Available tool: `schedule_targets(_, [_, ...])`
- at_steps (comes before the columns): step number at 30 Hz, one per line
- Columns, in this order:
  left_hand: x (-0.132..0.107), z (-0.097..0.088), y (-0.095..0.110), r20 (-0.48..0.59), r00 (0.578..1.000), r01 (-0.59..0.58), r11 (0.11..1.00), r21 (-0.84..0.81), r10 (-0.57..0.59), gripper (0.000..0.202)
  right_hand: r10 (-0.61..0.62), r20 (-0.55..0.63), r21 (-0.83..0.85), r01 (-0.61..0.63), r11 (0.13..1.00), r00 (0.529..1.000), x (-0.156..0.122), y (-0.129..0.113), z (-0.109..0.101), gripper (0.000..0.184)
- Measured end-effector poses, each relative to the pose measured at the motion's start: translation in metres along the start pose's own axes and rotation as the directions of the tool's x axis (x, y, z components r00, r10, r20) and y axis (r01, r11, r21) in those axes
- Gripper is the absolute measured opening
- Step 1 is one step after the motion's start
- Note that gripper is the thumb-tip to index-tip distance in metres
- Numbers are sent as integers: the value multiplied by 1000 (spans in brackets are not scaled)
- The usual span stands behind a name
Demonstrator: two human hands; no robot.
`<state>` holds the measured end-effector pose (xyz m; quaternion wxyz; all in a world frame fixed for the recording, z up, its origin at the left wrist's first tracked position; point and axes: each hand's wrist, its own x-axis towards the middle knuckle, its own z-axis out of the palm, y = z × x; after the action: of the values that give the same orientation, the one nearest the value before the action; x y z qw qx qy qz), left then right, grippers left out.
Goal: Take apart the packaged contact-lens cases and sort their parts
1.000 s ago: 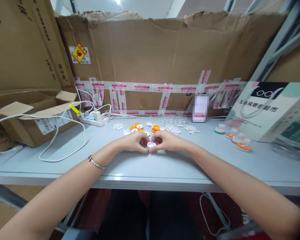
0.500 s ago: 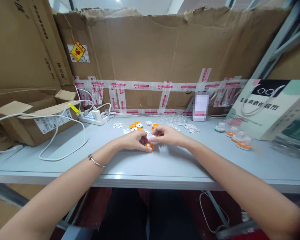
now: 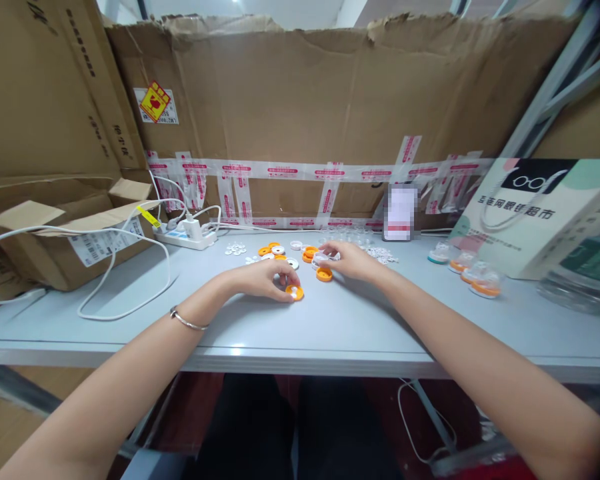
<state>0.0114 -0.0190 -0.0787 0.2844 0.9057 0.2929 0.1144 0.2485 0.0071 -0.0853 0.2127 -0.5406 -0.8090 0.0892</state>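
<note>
In the head view, your left hand [image 3: 261, 279] pinches an orange disc [image 3: 297, 293] between the front and back edges of the worktop [image 3: 330, 327]; farther back, your right hand [image 3: 349, 261] curls its fingers at a whitish piece [image 3: 319, 258], grip unclear.

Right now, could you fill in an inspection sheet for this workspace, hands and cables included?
Surface: pale tabletop, reflecting light near its front edge.
Parts: orange disc and orange cup toward the middle; small white pieces farther back.
Clutter: phone standing at the back; open carton at left.
Hands: left hand has its thumb at the orange disc; right hand near the orange cup, grip unclear.
Cables: white cable looped on the tabletop at left.
Surroundings: cardboard panel behind; printed bag at right.
</note>
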Motion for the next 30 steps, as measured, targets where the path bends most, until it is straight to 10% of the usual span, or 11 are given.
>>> schedule_targets(8, [0, -3, -4, -5, 1000, 9, 1000, 16, -9, 37, -117, -180, 109, 138, 984, 977, -8, -21, -6, 24])
schedule_targets(15, [0, -11, -1, -41, 998, -38, 999, 38, 39, 25, -300, 187, 220, 258, 941, 936, -27, -53, 5, 37])
schedule_targets(30, [9, -1, -4, -86, 990, -99, 984, 145, 113, 12, -189, 243, 424, 71, 903, 951, -27, -58, 17, 36])
